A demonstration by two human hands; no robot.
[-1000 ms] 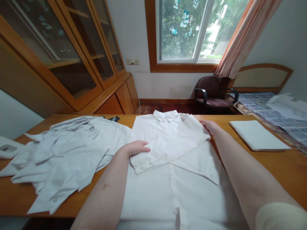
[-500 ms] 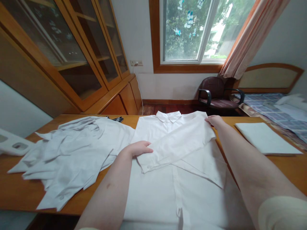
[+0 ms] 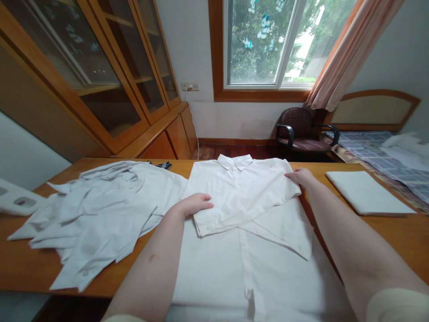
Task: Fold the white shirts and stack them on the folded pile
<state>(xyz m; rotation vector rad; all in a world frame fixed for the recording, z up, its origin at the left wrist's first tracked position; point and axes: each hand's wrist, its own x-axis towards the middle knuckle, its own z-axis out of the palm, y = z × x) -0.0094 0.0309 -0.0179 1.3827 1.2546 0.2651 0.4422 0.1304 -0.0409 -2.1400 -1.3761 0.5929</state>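
A white shirt (image 3: 211, 264) lies front up on the table before me, collar at the far side, both sleeves folded across its chest. My left hand (image 3: 197, 204) is closed on the sleeve near its cuff, at the shirt's left side; part of the fingers is hidden. At the far right, my right hand (image 3: 299, 176) pinches the edge of the sleeve just below the shoulder. The other sleeve's cuff end (image 3: 300, 248) points toward the lower right, under the upper sleeve.
A rumpled heap of white shirts (image 3: 100, 210) covers the left of the wooden table (image 3: 134, 273). At the right lies a flat folded white cloth (image 3: 368, 192). A dark striped item (image 3: 164, 165) sits at the far edge. Beyond are a cabinet (image 3: 134, 107) and an armchair (image 3: 298, 129).
The sleeve across the chest has come down flatter. My right hand has lowered slightly at the shoulder side, and my left hand stays by the cuff.
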